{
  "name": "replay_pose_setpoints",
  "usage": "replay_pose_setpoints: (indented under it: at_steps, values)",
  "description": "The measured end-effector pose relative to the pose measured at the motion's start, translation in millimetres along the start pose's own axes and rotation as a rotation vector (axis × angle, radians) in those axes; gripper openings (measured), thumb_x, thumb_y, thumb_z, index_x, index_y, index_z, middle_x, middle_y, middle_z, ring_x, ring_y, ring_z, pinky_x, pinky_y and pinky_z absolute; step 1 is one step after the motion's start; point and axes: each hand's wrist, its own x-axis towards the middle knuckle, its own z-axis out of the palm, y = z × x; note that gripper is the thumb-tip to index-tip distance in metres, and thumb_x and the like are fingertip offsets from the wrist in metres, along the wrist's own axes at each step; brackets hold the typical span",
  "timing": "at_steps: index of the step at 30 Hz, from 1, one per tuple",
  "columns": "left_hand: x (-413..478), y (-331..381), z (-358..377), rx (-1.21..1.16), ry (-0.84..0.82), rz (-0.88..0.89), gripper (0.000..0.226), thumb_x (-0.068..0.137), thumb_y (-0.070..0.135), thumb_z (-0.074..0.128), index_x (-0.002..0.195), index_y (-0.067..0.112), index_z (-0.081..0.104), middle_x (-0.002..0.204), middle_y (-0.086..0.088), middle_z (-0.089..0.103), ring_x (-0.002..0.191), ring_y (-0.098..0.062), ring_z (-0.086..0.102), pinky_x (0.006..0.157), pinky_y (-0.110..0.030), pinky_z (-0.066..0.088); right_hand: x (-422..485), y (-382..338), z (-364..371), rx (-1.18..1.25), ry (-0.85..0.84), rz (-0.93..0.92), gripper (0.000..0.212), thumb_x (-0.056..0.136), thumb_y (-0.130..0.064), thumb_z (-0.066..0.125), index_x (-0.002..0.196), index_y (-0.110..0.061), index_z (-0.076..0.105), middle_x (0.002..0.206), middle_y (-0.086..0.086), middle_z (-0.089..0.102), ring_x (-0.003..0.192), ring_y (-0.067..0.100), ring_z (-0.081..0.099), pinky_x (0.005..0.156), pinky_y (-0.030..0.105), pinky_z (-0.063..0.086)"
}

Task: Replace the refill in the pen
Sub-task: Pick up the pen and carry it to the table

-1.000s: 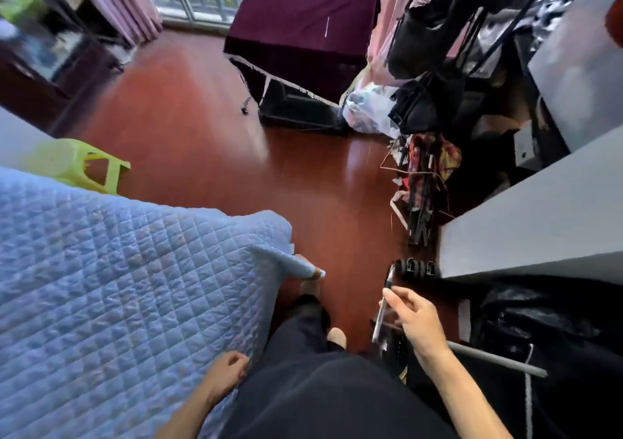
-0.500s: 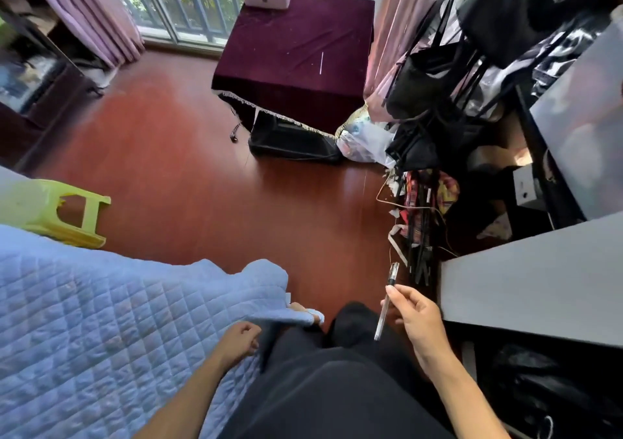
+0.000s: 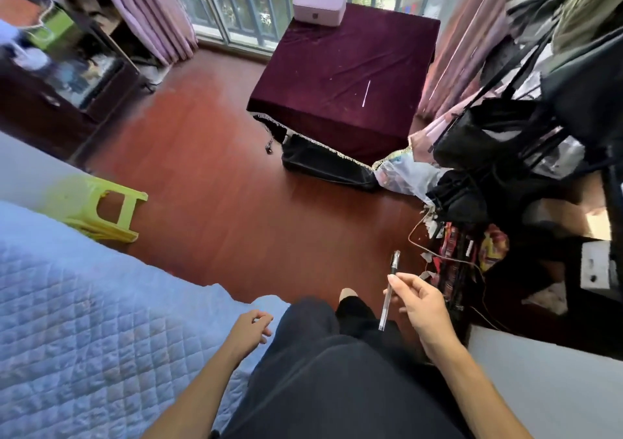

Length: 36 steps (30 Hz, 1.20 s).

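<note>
A clear-barrelled pen (image 3: 388,292) with a dark cap end pointing away from me is pinched near its middle by my right hand (image 3: 419,307), held above my right leg. A thin white refill (image 3: 366,93) lies on the maroon cloth of the table (image 3: 337,77) across the room. My left hand (image 3: 249,330) rests loosely curled at the edge of the blue quilt, beside my left thigh, with nothing in it.
A blue quilted bed (image 3: 84,320) fills the lower left. A lime-green stool (image 3: 97,209) stands on the red wooden floor. A pink box (image 3: 318,5) sits on the table. Bags and clutter (image 3: 488,175) crowd the right side, next to a white surface (image 3: 556,388).
My view has risen and tilted toward the table. My right hand has lifted the pen up from the floor clutter to above my leg. My left hand has slid forward along the quilt's edge.
</note>
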Motion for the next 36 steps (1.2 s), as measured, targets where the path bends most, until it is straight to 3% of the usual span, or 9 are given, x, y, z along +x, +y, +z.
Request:
replay_pose_setpoints:
  at_steps: [3, 6, 10, 12, 15, 18, 23, 28, 36]
  values:
    - [5.7, -6.1, -8.5, -0.013, 0.025, -0.094, 0.022, 0.104, 0.020, 0.050, 0.107, 0.006, 0.066, 0.087, -0.011, 0.067, 0.068, -0.017, 0.059, 0.053, -0.017, 0.045, 33.0, -31.4, 6.2, -0.014, -0.041, -0.012, 0.008, 0.103, -0.024, 0.073, 0.104, -0.018, 0.078, 0.081, -0.005, 0.084, 0.065, -0.003, 0.073, 0.070, 0.028, 0.050]
    - [12.3, -7.9, -15.7, -0.004, 0.018, -0.169, 0.023, 0.104, 0.018, 0.049, 0.102, 0.003, 0.067, 0.082, -0.011, 0.062, 0.065, -0.017, 0.054, 0.051, -0.018, 0.042, 65.6, -60.6, 16.9, -0.040, -0.071, -0.018, 0.008, 0.103, -0.022, 0.072, 0.104, -0.017, 0.078, 0.080, -0.006, 0.084, 0.064, -0.004, 0.072, 0.069, 0.028, 0.049]
    - [36.8, 2.6, -26.3, 0.054, 0.042, -0.201, 0.032, 0.097, 0.008, 0.053, 0.065, 0.009, 0.058, 0.068, -0.005, 0.058, 0.059, -0.014, 0.048, 0.052, -0.017, 0.038, 110.8, -93.8, 34.5, -0.077, -0.088, -0.042, 0.010, 0.103, -0.026, 0.072, 0.105, -0.018, 0.079, 0.083, -0.006, 0.084, 0.066, -0.004, 0.072, 0.070, 0.028, 0.049]
    - [56.5, 21.1, -38.5, 0.035, 0.065, -0.196, 0.038, 0.096, 0.008, 0.055, 0.059, 0.013, 0.055, 0.059, 0.002, 0.053, 0.047, -0.007, 0.044, 0.041, -0.010, 0.034, 131.4, -111.6, 46.4, -0.079, -0.080, -0.051, 0.010, 0.103, -0.025, 0.072, 0.104, -0.018, 0.079, 0.083, -0.004, 0.084, 0.065, -0.003, 0.071, 0.070, 0.028, 0.049]
    - [95.1, 57.0, -63.7, 0.068, 0.082, -0.161, 0.024, 0.096, 0.012, 0.060, 0.074, 0.008, 0.070, 0.064, 0.001, 0.060, 0.038, 0.002, 0.047, 0.033, -0.005, 0.032, 158.2, -136.5, 64.5, -0.051, -0.045, -0.058, 0.009, 0.103, -0.022, 0.072, 0.101, -0.017, 0.079, 0.079, -0.004, 0.083, 0.062, -0.003, 0.069, 0.067, 0.027, 0.048]
    - [137.5, 108.9, -91.2, 0.002, -0.005, -0.119, 0.020, 0.099, 0.004, 0.055, 0.082, 0.004, 0.065, 0.063, -0.008, 0.059, 0.033, -0.007, 0.047, 0.031, -0.012, 0.032, 180.5, -160.1, 78.2, -0.053, -0.026, -0.077, 0.008, 0.103, -0.023, 0.073, 0.100, -0.019, 0.079, 0.080, -0.003, 0.083, 0.062, -0.004, 0.069, 0.065, 0.024, 0.048]
    - [195.3, 220.6, -130.8, -0.100, -0.024, -0.001, 0.017, 0.101, 0.008, 0.053, 0.089, 0.004, 0.065, 0.068, -0.012, 0.061, 0.045, -0.015, 0.048, 0.038, -0.017, 0.037, 218.9, -188.1, 94.9, -0.050, -0.002, -0.057, 0.009, 0.103, -0.025, 0.072, 0.101, -0.020, 0.079, 0.082, -0.003, 0.084, 0.064, -0.004, 0.069, 0.065, 0.024, 0.048]
    - [237.4, 310.3, -153.1, -0.142, -0.020, 0.129, 0.016, 0.102, 0.010, 0.054, 0.094, 0.006, 0.067, 0.072, -0.010, 0.063, 0.053, -0.012, 0.053, 0.037, -0.010, 0.038, 276.7, -220.3, 116.4, -0.041, 0.000, -0.038, 0.010, 0.103, -0.024, 0.072, 0.100, -0.020, 0.080, 0.081, -0.003, 0.083, 0.063, -0.004, 0.068, 0.064, 0.023, 0.046]
    - [293.0, 350.4, -186.8, -0.047, 0.009, 0.028, 0.016, 0.102, 0.010, 0.054, 0.101, 0.003, 0.068, 0.075, -0.010, 0.065, 0.052, -0.015, 0.052, 0.050, -0.018, 0.043, 381.4, -289.2, 143.0, -0.032, -0.015, -0.022, 0.011, 0.104, -0.026, 0.070, 0.101, -0.021, 0.079, 0.078, -0.010, 0.081, 0.061, -0.006, 0.066, 0.064, 0.021, 0.047]
